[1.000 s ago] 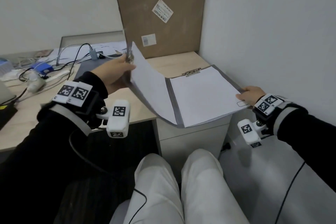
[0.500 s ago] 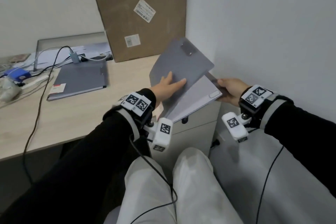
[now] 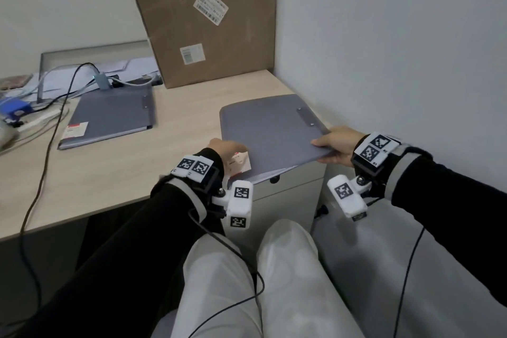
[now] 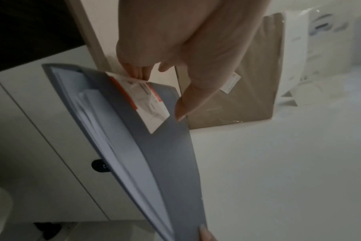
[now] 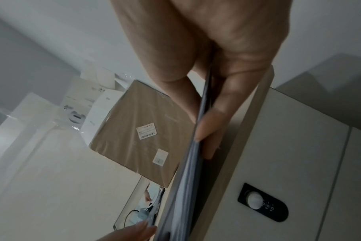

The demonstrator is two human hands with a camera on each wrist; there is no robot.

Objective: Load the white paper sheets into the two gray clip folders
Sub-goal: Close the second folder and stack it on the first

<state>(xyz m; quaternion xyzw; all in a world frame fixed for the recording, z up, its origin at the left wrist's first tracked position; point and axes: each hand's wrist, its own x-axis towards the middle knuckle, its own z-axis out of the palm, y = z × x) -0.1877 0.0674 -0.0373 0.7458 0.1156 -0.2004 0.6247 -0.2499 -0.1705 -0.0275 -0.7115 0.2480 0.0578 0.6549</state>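
A closed gray clip folder point(image 3: 274, 132) sits at the desk's right end, its near edge sticking out past the desk. White paper sheets point(image 3: 274, 172) show between its covers, also in the left wrist view point(image 4: 105, 138). My left hand point(image 3: 222, 145) holds the near-left corner by the red-and-white label point(image 4: 146, 101), fingers behind it and thumb at the cover. My right hand point(image 3: 334, 145) pinches the folder's right edge point(image 5: 196, 163), thumb on top, fingers underneath. A second gray folder point(image 3: 109, 118) lies closed on the desk to the left.
A tall cardboard box point(image 3: 208, 16) leans against the back wall behind the folder. Cables point(image 3: 55, 107) and small devices crowd the desk's left end. A white drawer cabinet point(image 3: 288, 200) with a dial lock point(image 5: 262, 202) stands below. The wall runs close on the right.
A second ago the folder lay open with the sheets showing. My left hand swung the cover over them, and the folder is now closed and down nearly flat on the desk.
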